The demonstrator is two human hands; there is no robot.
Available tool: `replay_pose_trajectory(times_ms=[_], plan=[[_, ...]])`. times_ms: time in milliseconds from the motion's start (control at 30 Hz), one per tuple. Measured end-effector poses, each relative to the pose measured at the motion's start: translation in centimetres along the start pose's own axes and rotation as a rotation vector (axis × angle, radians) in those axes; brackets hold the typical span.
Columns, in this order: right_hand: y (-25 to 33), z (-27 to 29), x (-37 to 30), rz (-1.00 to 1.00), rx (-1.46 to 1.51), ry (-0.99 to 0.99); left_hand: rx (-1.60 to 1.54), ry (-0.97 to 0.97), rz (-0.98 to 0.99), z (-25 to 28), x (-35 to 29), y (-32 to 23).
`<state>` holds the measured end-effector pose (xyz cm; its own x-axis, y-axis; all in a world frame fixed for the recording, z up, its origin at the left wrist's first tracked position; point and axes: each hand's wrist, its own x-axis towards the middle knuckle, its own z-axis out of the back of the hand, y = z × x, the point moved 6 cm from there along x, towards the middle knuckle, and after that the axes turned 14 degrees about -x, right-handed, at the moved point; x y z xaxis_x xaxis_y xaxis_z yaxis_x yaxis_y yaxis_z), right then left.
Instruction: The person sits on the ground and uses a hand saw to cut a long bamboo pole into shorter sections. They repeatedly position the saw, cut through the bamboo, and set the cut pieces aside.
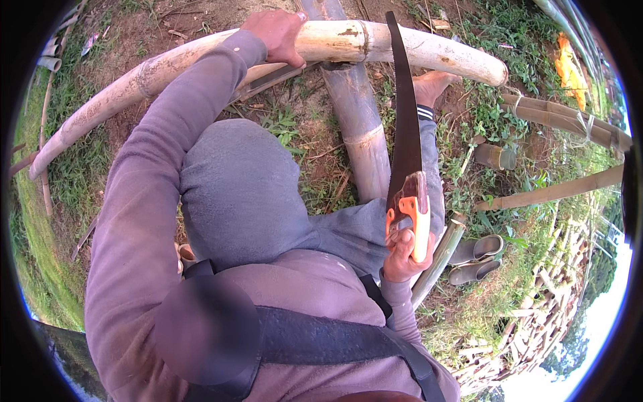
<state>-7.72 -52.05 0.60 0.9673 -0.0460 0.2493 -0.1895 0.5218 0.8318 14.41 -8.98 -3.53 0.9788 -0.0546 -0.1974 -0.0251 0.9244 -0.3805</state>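
Note:
A long, pale bamboo pole [435, 52] runs across the far part of the head view. My left hand [278, 37] grips it from above, left of a dark-ringed joint, with the thumb on the near side. Closed around the orange handle of a pruning saw [406, 114] is my right hand [405, 258], close to my body. The dark blade points away from me and its tip overlaps the pole; I cannot tell whether the teeth touch it. Beneath lies a thicker bamboo pole [365, 137], reaching toward me. My bare foot [432, 87] is beside the pale pole.
A pair of boots [475, 258] stands at the right, near a green bamboo length [440, 258]. Farther out are a short bamboo piece [495, 155], more poles [556, 187], an orange-yellow sheet [569, 74] and a heap of bamboo offcuts [529, 328]. Grass and soil surround me.

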Motion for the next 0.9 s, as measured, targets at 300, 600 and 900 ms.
replay_pose_trajectory(times_ms=[300, 600, 900], plan=[[3.6, -11.5, 16.9, -0.097, 0.159, 0.035, -0.014, 0.008, 0.016, 0.8, -0.5, -0.6], [-0.4, -2.4, 0.8, -0.123, 0.252, -0.048, -0.003, 0.064, 0.061, 0.5, -0.9, -0.4], [3.5, -11.4, 17.2, 0.014, -0.077, -0.008, -0.022, 0.073, 0.074, 1.4, 0.1, -1.2]])
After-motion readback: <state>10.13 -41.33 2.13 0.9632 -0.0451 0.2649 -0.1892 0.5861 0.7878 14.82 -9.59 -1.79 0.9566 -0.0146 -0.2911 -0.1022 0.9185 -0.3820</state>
